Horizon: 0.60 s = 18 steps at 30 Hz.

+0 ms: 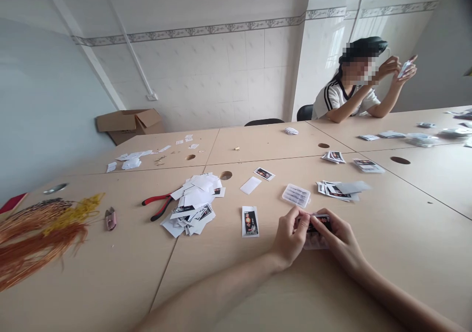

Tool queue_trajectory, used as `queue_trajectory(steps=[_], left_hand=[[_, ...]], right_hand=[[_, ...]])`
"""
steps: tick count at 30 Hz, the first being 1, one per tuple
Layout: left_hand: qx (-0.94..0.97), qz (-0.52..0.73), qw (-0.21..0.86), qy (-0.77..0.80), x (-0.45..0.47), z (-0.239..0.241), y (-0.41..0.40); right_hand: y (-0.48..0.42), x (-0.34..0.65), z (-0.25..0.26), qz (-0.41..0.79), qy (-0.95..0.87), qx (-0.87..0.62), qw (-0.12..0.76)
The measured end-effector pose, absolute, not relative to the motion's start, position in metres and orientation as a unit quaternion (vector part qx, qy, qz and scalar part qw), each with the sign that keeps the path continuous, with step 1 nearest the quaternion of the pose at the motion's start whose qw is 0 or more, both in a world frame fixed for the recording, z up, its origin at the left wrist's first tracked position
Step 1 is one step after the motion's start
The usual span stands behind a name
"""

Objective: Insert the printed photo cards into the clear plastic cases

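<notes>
Close in front of me, my left hand (291, 236) and my right hand (338, 234) are closed around a small clear plastic box (316, 242). A black printed card (324, 220) lies on the box, and both thumbs press near its upper edge. My fingers hide part of both. Just beyond my left hand lies another clear box (296, 195) with dark slender items inside, too small to name. To the left, one printed card (250, 222) lies face up. Farther off are a blank white card (250, 185) and another printed card (264, 173).
A heap of cards (199, 194) partly covers red-and-black-handled pliers (157, 209). Thread snips (110, 219) and orange and yellow strands (47, 233) lie left. More cards (337, 190) sit right. Across the table a person (346, 96) holds up a small item. Round holes (400, 160) pierce the tabletop.
</notes>
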<state>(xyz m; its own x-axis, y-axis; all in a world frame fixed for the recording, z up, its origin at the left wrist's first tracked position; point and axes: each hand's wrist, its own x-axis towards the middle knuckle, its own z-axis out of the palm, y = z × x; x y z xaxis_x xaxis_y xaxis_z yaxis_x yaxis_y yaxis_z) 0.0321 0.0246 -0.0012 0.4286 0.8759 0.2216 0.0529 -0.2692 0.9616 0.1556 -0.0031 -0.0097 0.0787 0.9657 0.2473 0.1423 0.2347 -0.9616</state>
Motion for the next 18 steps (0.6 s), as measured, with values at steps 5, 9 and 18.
queue_trajectory(steps=[5,9,18], left_hand=[[0.687,0.413,0.493,0.337,0.031,-0.002,0.024],[0.691,0.411,0.485,0.344,0.03,-0.001,0.022],[0.688,0.403,0.434,0.419,0.026,-0.01,0.01]], right_hand=[[-0.003,0.157,-0.014,0.372,-0.565,-0.496,0.545],[-0.004,0.156,-0.017,0.375,-0.555,-0.51,0.54],[-0.008,0.162,-0.037,0.318,-0.571,-0.534,0.537]])
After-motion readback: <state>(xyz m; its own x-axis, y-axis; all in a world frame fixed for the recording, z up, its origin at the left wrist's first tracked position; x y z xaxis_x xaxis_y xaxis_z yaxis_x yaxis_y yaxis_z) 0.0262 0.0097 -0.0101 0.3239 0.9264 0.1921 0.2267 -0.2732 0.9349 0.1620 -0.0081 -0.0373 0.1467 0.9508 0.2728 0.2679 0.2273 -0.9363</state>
